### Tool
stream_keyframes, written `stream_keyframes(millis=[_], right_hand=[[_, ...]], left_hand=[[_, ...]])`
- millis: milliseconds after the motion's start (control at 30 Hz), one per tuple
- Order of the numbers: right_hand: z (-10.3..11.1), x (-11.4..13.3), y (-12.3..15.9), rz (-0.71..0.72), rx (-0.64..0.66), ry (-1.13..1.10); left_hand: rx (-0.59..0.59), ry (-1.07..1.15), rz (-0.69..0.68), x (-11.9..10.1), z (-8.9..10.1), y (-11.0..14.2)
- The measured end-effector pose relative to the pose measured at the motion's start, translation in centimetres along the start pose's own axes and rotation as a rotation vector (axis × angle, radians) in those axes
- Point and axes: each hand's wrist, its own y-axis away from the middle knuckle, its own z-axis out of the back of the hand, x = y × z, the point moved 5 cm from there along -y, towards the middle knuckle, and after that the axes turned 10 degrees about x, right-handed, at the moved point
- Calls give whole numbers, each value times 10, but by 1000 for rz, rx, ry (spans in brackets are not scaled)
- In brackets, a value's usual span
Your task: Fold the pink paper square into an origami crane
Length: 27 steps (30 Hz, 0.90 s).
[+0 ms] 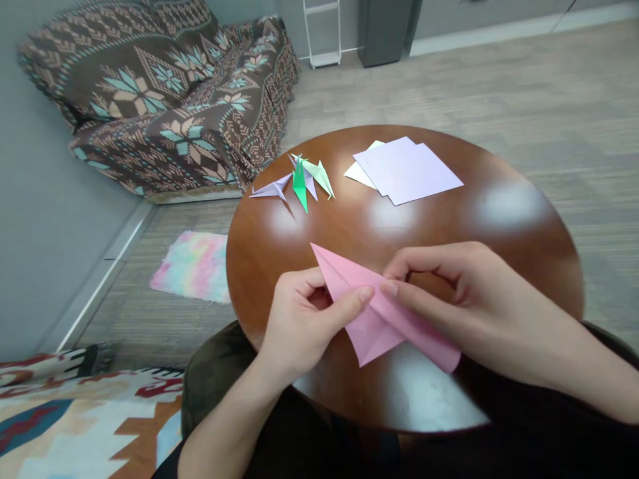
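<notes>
A folded pink paper [372, 319], shaped like a long pointed kite, lies over the near part of the round brown table [499, 219]. My left hand [304, 319] pinches its left side near the tip, thumb on top. From the right, my right hand [459, 299] presses its fingertips on the paper's middle crease. Both hands hold the same sheet.
Several finished folded paper figures [299, 183] in green and lilac sit at the table's far left. A stack of flat lilac and pale sheets [407, 169] lies at the far middle. A patterned sofa [174, 93], a pastel fluffy mat [192, 266] and a rug lie beyond.
</notes>
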Motion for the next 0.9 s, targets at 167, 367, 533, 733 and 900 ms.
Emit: stream_keyframes(millis=[167, 367, 533, 733, 900], right_hand=[[-1, -4, -1, -45, 78, 15], [-1, -7, -4, -34, 71, -19], [-1, -8, -4, -36, 74, 6], [-4, -10, -5, -45, 89, 1], [-6, -9, -7, -48, 109, 23]], left_hand=[[11, 2, 2, -3, -2, 1], [86, 77, 32, 3, -3, 1], [116, 100, 68, 3, -5, 0], [124, 124, 85, 2, -7, -1], [125, 131, 109, 4, -7, -2]])
